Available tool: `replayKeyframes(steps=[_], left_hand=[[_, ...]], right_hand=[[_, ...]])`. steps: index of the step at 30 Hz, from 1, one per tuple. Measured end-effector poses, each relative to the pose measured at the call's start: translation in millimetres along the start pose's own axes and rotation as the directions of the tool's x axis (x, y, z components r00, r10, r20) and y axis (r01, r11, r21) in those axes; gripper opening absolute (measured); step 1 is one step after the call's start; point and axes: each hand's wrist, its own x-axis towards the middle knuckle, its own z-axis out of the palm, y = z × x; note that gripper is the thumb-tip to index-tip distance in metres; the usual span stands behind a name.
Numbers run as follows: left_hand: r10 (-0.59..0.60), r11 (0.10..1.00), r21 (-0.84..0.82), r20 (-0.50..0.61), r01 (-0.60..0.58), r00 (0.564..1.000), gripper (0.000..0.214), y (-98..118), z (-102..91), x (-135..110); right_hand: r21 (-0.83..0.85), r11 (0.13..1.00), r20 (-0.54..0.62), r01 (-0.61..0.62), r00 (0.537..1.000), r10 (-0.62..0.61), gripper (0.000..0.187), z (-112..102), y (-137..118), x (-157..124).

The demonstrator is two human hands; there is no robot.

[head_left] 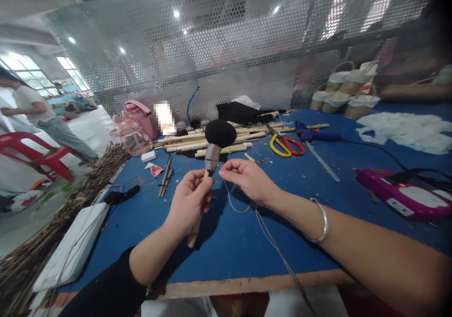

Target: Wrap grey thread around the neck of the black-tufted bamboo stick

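My left hand is closed round a wooden stick, which tilts up and away from me. A round black padded head tops the stick. Just below that head, grey cord is wound in tight turns as a wrapped band. Close by on the right, my right hand pinches a thin grey cord between thumb and fingertips. The cord loops down beneath this hand, and strands trail over the table's front edge. A silver bangle circles my right wrist.
On the blue table lie wooden sticks, scissors, a glue gun and a purple power strip. A white box-like object sits front left. Small baskets stand back right. A person stands far left.
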Motion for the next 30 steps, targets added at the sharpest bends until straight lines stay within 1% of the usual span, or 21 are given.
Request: replayKeyframes(steps=[4, 8, 13, 17, 19, 22, 24, 26, 27, 28, 29, 30], left_hand=[[-0.04, 0.998, -0.049, 0.006, 0.04, 0.999, 0.03, -0.1, 1.0, 0.1], [-0.049, 0.997, -0.066, 0.013, 0.049, 0.999, 0.032, 0.1, 1.4, -0.8], [-0.061, 0.987, -0.144, 0.02, 0.063, 0.998, 0.03, 4.4, 4.2, -4.7], [-0.088, 0.975, -0.2, 0.067, 0.1, 0.994, 0.026, 6.2, 5.8, -6.9], [-0.108, 0.963, -0.235, 0.116, 0.133, 0.987, 0.022, 5.4, 4.8, -6.6], [-0.138, 0.942, -0.273, 0.213, 0.194, 0.967, 0.019, 3.0, 1.3, -3.9], [-0.168, 0.94, -0.246, 0.274, 0.238, 0.947, 0.02, 1.2, -1.3, -1.1], [-0.213, 0.953, -0.149, 0.293, 0.265, 0.932, 0.023, -1.1, -3.0, 1.5], [-0.224, 0.963, -0.086, 0.264, 0.254, 0.938, 0.025, -2.5, -3.3, 2.3], [-0.213, 0.975, -0.016, 0.216, 0.221, 0.953, 0.027, -3.9, -3.2, 2.6], [-0.174, 0.984, 0.059, 0.16, 0.167, 0.972, 0.028, -5.4, -2.9, 2.3], [-0.105, 0.986, 0.14, 0.103, 0.09, 0.989, 0.031, -6.8, -2.3, 1.5]], right_hand=[[0.035, 0.999, -0.013, -0.002, 1.0, 0.003, 0.022, -0.9, -2.6, 0.2], [0.095, 0.994, -0.034, -0.054, 0.998, 0.057, 0.022, -0.6, -7.6, -0.2], [0.089, 0.993, 0.009, -0.076, 0.997, 0.076, 0.023, 0.3, -6.7, -0.1], [0.118, 0.99, 0.027, -0.072, 0.997, 0.069, 0.024, -0.5, -4.6, 1.0], [0.18, 0.98, 0.067, -0.089, 0.995, 0.078, 0.026, -1.6, -2.9, 2.2], [0.29, 0.944, 0.204, -0.156, 0.974, 0.098, 0.033, -2.9, 0.7, 4.0], [0.335, 0.922, 0.258, -0.195, 0.96, 0.109, 0.032, -2.5, 2.5, 4.4], [0.35, 0.914, 0.234, -0.204, 0.964, 0.125, 0.029, -0.6, 3.1, 4.2], [0.349, 0.915, 0.205, -0.201, 0.969, 0.135, 0.028, 0.8, 3.0, 3.9], [0.345, 0.917, 0.176, -0.201, 0.973, 0.147, 0.027, 2.4, 2.5, 3.6], [0.342, 0.918, 0.154, -0.203, 0.975, 0.159, 0.026, 4.0, 2.0, 3.2], [0.341, 0.917, 0.139, -0.208, 0.976, 0.169, 0.025, 5.5, 1.3, 3.0]])
